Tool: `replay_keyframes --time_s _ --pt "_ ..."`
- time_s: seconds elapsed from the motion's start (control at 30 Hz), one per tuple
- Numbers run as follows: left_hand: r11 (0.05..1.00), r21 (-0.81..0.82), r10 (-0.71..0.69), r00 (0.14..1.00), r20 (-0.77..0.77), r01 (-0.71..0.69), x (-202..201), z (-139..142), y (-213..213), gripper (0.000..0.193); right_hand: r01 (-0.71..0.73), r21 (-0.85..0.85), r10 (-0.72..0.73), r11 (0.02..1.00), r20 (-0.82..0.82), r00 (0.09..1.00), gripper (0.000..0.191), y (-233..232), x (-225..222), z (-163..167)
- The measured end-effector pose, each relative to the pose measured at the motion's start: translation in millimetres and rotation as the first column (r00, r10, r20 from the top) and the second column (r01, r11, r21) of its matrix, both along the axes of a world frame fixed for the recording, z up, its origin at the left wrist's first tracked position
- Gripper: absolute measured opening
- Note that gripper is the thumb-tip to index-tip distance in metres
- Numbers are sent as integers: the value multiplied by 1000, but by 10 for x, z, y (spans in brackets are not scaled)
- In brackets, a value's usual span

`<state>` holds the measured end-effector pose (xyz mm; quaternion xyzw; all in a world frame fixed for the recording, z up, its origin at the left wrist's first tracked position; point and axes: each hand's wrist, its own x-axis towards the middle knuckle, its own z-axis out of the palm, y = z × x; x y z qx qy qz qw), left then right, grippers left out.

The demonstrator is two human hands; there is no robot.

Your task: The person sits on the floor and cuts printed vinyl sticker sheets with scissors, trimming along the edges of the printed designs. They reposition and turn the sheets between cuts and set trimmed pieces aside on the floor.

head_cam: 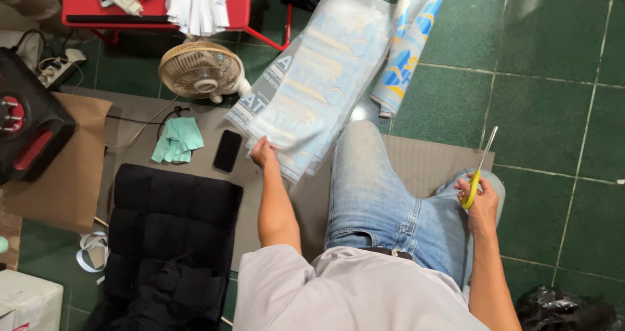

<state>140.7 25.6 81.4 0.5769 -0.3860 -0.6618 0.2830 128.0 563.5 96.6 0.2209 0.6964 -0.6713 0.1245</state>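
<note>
Green floor tiles lie underneath. Left grip pinches the plastic sheets; right grip is closed round yellow scissors. Slippery sheets could slide loose, and the pointy blades could poke.

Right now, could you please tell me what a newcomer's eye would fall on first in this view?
Most striking is the stack of translucent printed sheets fanned over the green tiled floor at top centre, its near edge in the grip of the left hand. Next come the yellow-handled scissors in the right hand, blades pointing up, at right. A small beige fan stands at upper left, below a red table.
</note>
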Motion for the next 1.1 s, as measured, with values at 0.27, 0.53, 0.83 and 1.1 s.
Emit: replay_keyframes --time_s 0.27,0.53,0.83,1.1 --pt "997 13 -78 976 203 77 310 74 36 25 -59 24 58 998 20 998 42 -316 165 75" --pt "706 -496 -264 838 477 505 335 126 -78 43 -51 -18 51 999 -3 999 44 -379 259 318" --pt "682 -385 -574 781 244 622 269 289 956 37 26 -69 -35 997 -137 990 40 -64 663 578" --pt "32 -484 -794 316 519 874 132 295 2032 45 97 -172 -142 980 -271 952 28 340 700 869"
